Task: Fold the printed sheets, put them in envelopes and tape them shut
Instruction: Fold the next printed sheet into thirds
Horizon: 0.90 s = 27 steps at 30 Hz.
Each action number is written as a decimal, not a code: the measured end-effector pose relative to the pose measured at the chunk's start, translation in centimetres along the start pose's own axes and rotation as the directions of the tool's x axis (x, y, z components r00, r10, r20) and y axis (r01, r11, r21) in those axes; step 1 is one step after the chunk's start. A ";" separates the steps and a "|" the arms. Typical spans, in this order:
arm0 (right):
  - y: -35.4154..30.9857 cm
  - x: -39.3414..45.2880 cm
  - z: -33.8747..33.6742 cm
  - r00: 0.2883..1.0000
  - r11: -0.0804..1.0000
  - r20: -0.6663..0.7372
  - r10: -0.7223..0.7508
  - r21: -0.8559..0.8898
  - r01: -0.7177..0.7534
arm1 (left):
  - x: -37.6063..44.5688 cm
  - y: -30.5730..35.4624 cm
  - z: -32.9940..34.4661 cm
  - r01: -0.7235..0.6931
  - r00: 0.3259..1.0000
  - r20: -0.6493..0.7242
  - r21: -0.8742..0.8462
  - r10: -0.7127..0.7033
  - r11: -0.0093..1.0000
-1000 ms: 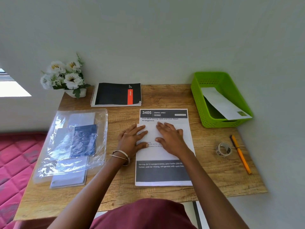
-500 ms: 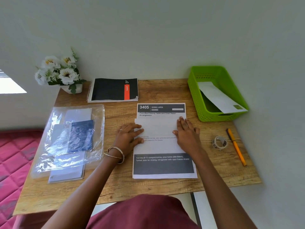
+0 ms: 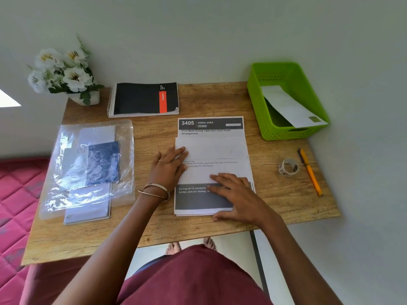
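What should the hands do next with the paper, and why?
Probably lift the near edge of the printed sheet with the right hand and fold it up. The left hand already lies flat on the sheet's left side, and the right hand's thumb sits by that near edge.

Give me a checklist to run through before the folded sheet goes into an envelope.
1. Sheet pinned: ok. The left hand lies flat on the folded sheet's left edge.
2. Second fold made: not ok. The right hand rests on the dark bottom panel, which lies flat.
3. Fold edges square: cannot tell; the flap sits slightly off the left margin.
4. Envelopes at hand: ok. They lie in the plastic bag, left of the sheet.
5. Tape at hand: ok. The tape roll sits right of the sheet, beside the yellow pen.
6. Basket room: ok. The green basket holds one envelope.
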State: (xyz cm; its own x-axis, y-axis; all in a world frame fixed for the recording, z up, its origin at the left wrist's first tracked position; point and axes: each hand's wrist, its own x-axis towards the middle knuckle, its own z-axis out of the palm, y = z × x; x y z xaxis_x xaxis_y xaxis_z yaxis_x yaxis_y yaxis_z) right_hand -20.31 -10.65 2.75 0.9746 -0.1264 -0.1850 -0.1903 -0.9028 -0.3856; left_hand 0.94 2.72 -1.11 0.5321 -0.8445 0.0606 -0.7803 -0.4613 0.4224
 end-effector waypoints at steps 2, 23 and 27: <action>0.0 -0.1 -0.1 1.000 1.000 -0.007 -0.007 0.006 0.007 | -0.2 0.2 -0.2 0.019 1.000 -0.001 -0.001 -0.019 1.000; -1.7 4.9 -0.1 0.837 0.899 -0.391 0.383 -0.049 -0.435 | 0.0 -0.2 -2.4 0.076 0.968 0.250 -0.199 -0.024 0.977; -3.1 6.2 0.8 0.837 0.899 -0.350 0.420 0.034 -0.437 | -0.3 0.0 -1.9 0.078 0.988 0.148 -0.224 -0.045 0.971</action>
State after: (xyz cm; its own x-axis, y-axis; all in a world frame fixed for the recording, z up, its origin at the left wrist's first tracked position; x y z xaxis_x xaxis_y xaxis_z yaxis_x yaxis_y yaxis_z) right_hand -13.80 -8.32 2.09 0.7776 -0.6288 -0.0008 -0.6007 -0.7425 -0.2962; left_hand 1.45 3.48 0.58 0.5119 -0.8539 -0.0934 -0.6427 -0.4529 0.6180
